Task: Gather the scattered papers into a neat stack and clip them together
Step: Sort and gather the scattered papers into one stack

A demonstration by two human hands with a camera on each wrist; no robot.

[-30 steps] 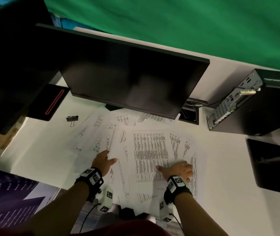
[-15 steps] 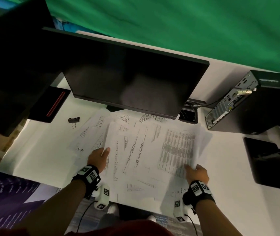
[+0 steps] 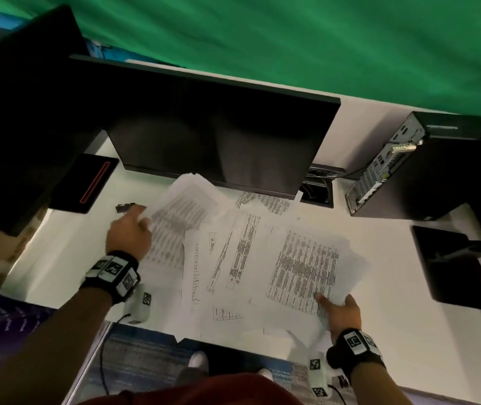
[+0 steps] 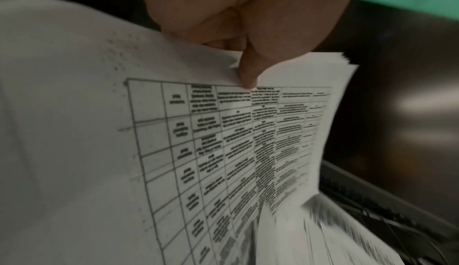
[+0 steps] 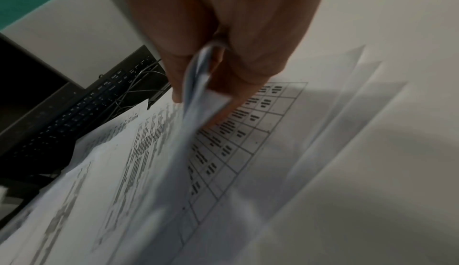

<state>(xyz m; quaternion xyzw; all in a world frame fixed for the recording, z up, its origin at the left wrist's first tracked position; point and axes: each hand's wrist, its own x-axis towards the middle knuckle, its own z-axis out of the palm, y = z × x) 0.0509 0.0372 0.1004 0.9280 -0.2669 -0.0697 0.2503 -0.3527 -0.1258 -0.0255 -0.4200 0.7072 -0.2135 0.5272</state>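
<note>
Several printed papers (image 3: 242, 258) with tables lie overlapped on the white desk (image 3: 394, 287) below the monitor. My left hand (image 3: 134, 226) pinches a bunch of sheets (image 4: 223, 151) at the pile's left edge and lifts them, thumb on top (image 4: 248, 72). My right hand (image 3: 335, 308) pinches the near right corner of the right-hand sheets (image 5: 198, 96), thumb on the printed table. A black binder clip (image 3: 125, 207) lies on the desk just beyond my left hand, partly hidden by it.
A black monitor (image 3: 218, 141) overhangs the far papers. A black box with a red stripe (image 3: 87, 182) sits at the left, a computer tower (image 3: 426, 165) at the right, a black monitor base (image 3: 452, 267) at the right edge. A cable opening (image 3: 318, 191) lies behind the papers.
My left hand went from pressing flat on the left papers to reaching farther left and lifting a bunch of them. My right hand swept its sheets to the right and now pinches their corner.
</note>
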